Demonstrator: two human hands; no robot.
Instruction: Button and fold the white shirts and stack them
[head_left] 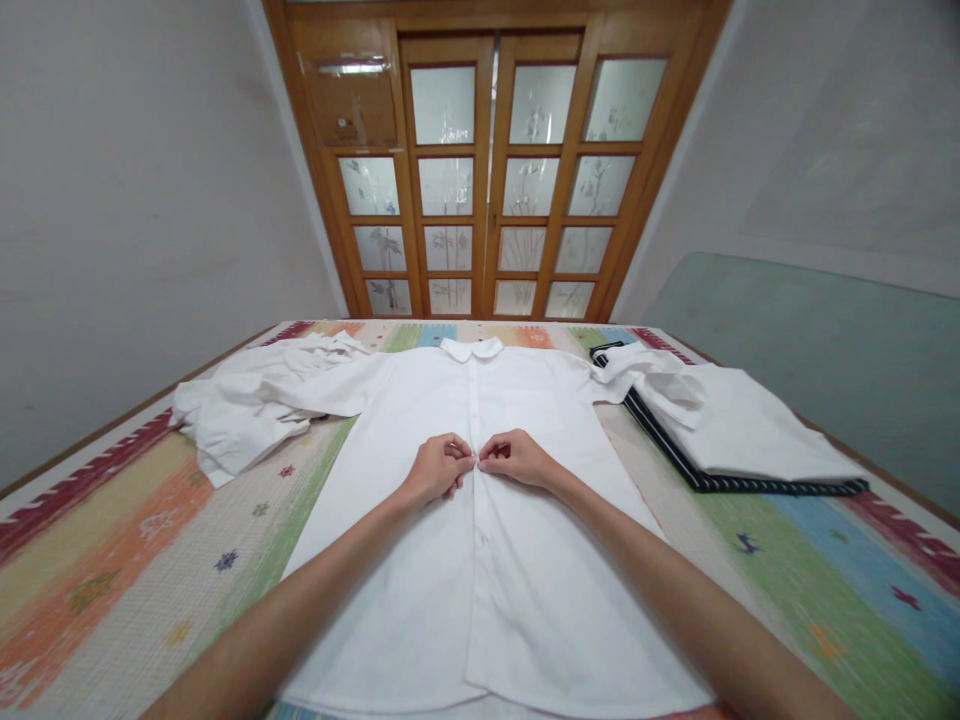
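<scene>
A white button-up shirt (397,600) lies front side up, its collar at the far end and its sleeves spread to both sides. At the middle of its button placket, my left hand (441,466) pinches the fabric edge between thumb and fingers. Close against it, my right hand (517,458) pinches the placket from the other side. The two sets of fingertips nearly meet, and they hide whatever button is between them. Below the hands the placket runs down to the hem, with a small button showing.
A crumpled pile of white clothes (247,395) lies on the left, touching the shirt's sleeve. Folded white shirts (757,425) rest on a black striped cloth (701,482) at right. A colourful patterned cover (150,560) is underneath. Wooden glass-paned doors (486,180) stand beyond.
</scene>
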